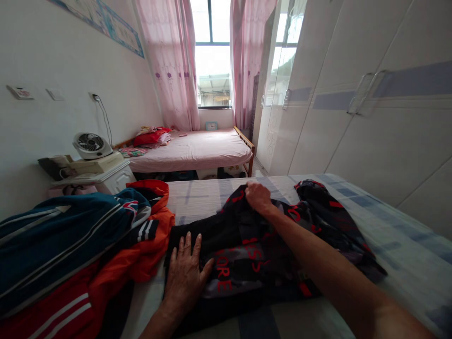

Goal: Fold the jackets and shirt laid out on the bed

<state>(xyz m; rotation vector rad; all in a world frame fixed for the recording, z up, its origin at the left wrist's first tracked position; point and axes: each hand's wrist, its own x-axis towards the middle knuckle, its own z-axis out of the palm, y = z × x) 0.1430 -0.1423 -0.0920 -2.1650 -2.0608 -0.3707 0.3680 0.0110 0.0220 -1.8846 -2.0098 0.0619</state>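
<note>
Bedroom, striped bed (pixel 388 226) as work surface. Dark garment with red lettering (pixel 254 254) lies crumpled mid-bed — soft, light, limp, likely to slump unless you support it. Your left hand (pixel 185 278) lies flat, fingers spread, pinning garment's near-left edge. Your right hand (pixel 259 197) is closed, pinching garment's far fold — good hold point. Left of garment: orange jacket (pixel 148 249), then blue jacket (pixel 70 230).
</note>
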